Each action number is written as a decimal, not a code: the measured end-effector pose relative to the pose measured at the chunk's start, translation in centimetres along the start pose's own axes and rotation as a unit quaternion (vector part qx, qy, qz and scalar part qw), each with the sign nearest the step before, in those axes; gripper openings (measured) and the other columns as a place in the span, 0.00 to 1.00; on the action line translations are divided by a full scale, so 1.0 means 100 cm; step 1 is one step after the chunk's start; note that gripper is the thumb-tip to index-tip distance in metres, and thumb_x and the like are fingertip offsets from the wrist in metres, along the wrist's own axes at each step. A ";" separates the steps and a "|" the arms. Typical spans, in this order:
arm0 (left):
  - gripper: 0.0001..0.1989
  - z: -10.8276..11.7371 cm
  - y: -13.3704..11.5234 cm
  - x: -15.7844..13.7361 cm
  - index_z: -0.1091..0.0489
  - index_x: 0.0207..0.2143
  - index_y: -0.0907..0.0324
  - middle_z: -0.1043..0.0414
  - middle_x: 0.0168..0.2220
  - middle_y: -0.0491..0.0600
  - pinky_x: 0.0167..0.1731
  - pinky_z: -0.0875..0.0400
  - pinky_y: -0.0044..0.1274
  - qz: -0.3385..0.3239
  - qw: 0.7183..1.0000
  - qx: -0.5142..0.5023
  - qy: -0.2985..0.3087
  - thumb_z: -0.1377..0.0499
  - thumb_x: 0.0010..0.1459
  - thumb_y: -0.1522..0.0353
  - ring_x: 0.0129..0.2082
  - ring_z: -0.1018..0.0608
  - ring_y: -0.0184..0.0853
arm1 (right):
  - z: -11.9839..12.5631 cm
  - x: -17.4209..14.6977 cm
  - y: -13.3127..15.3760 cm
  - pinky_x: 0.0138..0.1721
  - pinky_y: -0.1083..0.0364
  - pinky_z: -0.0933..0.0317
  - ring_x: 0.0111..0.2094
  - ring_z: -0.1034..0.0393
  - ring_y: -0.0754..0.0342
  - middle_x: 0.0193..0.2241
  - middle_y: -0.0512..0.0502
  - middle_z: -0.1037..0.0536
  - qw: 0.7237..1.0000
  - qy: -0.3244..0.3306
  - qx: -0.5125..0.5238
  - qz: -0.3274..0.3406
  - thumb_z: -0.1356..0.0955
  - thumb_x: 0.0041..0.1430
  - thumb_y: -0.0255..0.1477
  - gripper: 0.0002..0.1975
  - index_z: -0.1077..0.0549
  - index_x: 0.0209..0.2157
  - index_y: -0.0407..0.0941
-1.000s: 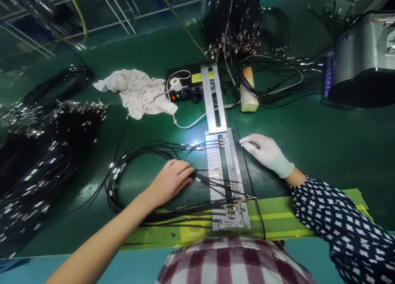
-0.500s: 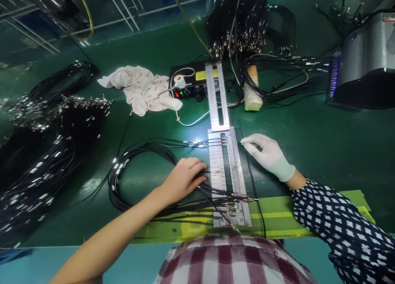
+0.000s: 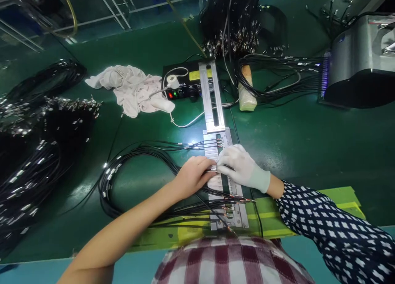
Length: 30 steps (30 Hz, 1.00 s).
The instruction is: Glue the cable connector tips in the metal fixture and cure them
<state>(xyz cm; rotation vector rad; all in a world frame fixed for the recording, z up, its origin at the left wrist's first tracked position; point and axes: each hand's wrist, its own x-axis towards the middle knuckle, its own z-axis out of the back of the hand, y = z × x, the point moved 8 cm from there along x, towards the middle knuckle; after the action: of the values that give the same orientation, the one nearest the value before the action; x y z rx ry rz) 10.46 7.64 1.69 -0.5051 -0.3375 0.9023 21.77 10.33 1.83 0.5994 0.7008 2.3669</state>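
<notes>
My bare left hand (image 3: 195, 175) pinches a thin black cable at the left edge of a slotted metal fixture (image 3: 211, 153). From the right, my white-gloved right hand (image 3: 242, 167) meets it over the fixture, thumb and fingers together at the cable's tip. The fingers hide that tip. Several cables (image 3: 197, 145) lie in the upper slots with their ends across the gap. More cable ends (image 3: 236, 199) with coppery tips rest over the fixture's lower part. Their lengths loop left into a black coil (image 3: 106, 183).
Behind the fixture stands a black control box (image 3: 182, 84) with lit switches, beside a crumpled cloth (image 3: 129, 86). A taped block (image 3: 247, 97) and a grey machine (image 3: 354, 66) holding cables are to the right. Cable bundles (image 3: 33, 173) cover the left side.
My right hand has moved left onto the fixture and closed beside my left fingertips. My left hand has stayed at the fixture's edge. The whole view has shifted slightly.
</notes>
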 end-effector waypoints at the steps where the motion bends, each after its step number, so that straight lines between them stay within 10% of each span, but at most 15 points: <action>1: 0.11 -0.001 0.000 0.001 0.32 0.44 0.59 0.27 0.37 0.48 0.39 0.36 0.27 0.002 1.000 -0.008 -0.003 0.48 0.68 0.62 0.38 0.28 0.34 | 0.000 -0.001 -0.001 0.46 0.48 0.48 0.40 0.34 0.51 0.34 0.48 0.25 1.000 -0.002 0.004 0.000 0.36 0.70 0.32 0.13 0.27 0.30 0.44; 19: 0.11 0.004 -0.011 0.002 0.28 0.35 0.59 0.26 0.32 0.47 0.32 0.44 0.28 -0.066 0.959 0.263 -0.083 0.47 0.68 0.65 0.33 0.31 0.35 | -0.002 -0.001 -0.009 0.50 0.47 0.47 0.45 0.35 0.48 0.41 0.45 0.24 0.999 -0.015 -0.010 -0.045 0.36 0.69 0.30 0.12 0.29 0.30 0.44; 30: 0.10 0.033 0.033 -0.042 0.30 0.46 0.59 0.25 0.42 0.52 0.38 0.38 0.30 0.037 0.966 0.249 -0.056 0.46 0.67 0.66 0.42 0.29 0.39 | 0.005 -0.001 -0.014 0.57 0.41 0.48 0.55 0.36 0.44 0.51 0.47 0.26 0.997 -0.037 -0.022 -0.070 0.33 0.66 0.30 0.06 0.25 0.34 0.46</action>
<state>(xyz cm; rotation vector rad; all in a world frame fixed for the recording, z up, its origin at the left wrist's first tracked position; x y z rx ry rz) 4.31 6.87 2.31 -0.0019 -0.1835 1.0476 22.73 11.37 1.37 0.5955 0.6355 2.2130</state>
